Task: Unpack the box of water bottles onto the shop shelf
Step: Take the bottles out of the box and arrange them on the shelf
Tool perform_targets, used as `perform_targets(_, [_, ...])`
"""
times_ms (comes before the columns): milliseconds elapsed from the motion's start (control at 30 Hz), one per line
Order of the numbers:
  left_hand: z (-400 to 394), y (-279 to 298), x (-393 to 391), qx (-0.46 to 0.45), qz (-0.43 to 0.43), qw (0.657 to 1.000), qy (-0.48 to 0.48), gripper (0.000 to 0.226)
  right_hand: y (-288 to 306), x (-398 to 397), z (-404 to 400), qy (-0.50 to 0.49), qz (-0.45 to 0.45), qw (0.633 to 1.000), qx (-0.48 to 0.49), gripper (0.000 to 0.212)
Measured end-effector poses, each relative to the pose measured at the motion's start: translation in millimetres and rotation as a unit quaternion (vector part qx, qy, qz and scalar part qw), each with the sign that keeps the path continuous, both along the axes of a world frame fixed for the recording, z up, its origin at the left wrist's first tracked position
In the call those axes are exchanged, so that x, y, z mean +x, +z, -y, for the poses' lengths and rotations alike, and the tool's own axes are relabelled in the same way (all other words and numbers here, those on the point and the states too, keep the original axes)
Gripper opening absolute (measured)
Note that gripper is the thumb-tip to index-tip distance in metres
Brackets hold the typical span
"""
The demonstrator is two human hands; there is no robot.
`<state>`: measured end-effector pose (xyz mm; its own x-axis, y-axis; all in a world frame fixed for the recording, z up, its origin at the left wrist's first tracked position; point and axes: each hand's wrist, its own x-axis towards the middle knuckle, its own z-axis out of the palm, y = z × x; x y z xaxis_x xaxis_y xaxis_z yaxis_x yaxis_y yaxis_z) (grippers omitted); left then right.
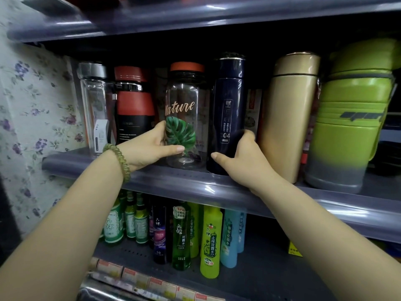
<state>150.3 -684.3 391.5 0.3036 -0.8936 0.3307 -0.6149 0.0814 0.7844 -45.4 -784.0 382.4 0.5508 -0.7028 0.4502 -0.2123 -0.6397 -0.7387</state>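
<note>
Hands first: your left hand (149, 146) wraps the clear bottle (183, 118) with the leaf print, and your right hand (240, 157) clamps the dark blue flask (227, 109) just beside it. Both stand upright near the front edge of the grey shelf (195, 183), almost touching each other. Room is tight: the shelf above hangs close over the caps, and the gold flask (288, 114) stands just right of your right hand. You have six containers along the front of this shelf: one clear square bottle (93, 105) far left, one red and black flask (134, 105), the two you hold, the gold one, one green jug (351, 118) far right.
</note>
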Motion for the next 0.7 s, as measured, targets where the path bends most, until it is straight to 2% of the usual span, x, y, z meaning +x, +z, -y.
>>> perform_targets(167, [-3.0, -0.5, -4.2, -0.012, 0.003, 1.0, 0.0, 0.07, 1.8, -2.1, -5.1, -0.024, -0.025, 0.999, -0.018, 0.066])
perform_targets(300, [-5.6, 2.5, -2.4, -0.013, 0.025, 1.0, 0.011, 0.074, 4.5, -1.7, -11.7, -0.052, -0.053, 0.996, -0.043, 0.081])
perform_targets(400, [-9.5, 5.7, -6.8, -0.023, 0.035, 0.999, 0.035, 0.076, 3.5, -3.1, -16.2, -0.067, -0.037, 0.995, -0.061, 0.099])
perform_targets(567, [-25.6, -2.6, -18.3, -0.042, 0.019, 0.996, 0.075, 0.096, -5.2, -11.0, -29.0, -0.069, 0.001, 0.99, -0.123, 0.098])
perform_targets(633, [-37.6, -8.6, -21.7, -0.08, 0.01, 0.991, 0.104, 0.09, -10.7, -16.0, -38.6, -0.068, 0.014, 0.986, -0.153, 0.096])
perform_targets(700, [-50.7, -13.4, -22.4, -0.151, 0.014, 0.978, 0.141, 0.07, -16.0, -19.0, -51.2, -0.068, 0.064, 0.975, -0.201, 0.089])
